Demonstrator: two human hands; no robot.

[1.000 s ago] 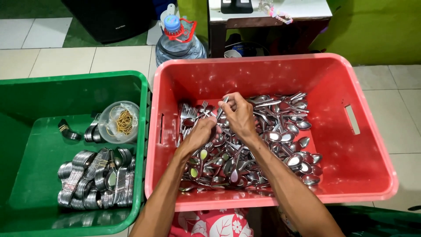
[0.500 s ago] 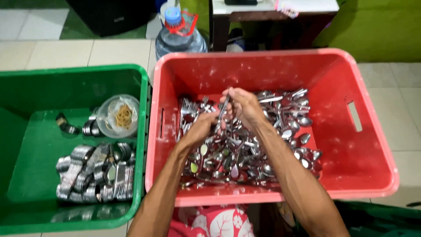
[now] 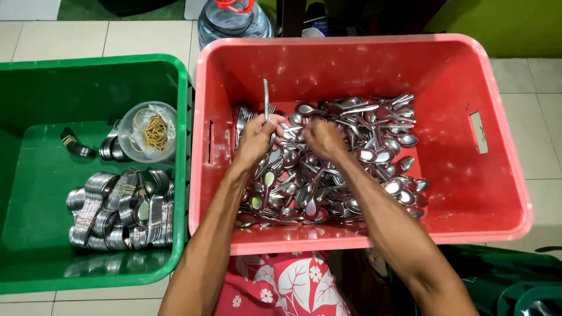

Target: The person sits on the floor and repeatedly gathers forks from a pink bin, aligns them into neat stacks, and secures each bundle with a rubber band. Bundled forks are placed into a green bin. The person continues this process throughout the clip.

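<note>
Tiled floor held 2 crates. I saw my left hand [image 3: 256, 139] clamped on an upright spoon [image 3: 266, 100] over the red crate [image 3: 503, 175]; my right hand [image 3: 324, 137] curled closed on the spoon pile [image 3: 357, 158].

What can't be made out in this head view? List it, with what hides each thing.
- Head view: what the right hand holds, covered by its own back.
- Grip of the left hand on the thin metal handle, fingers curled under.
- Large clear plastic water bottle, cut off by the top edge.
- Rubber-banded spoon bundles in the green plastic crate, too small to count.
</note>
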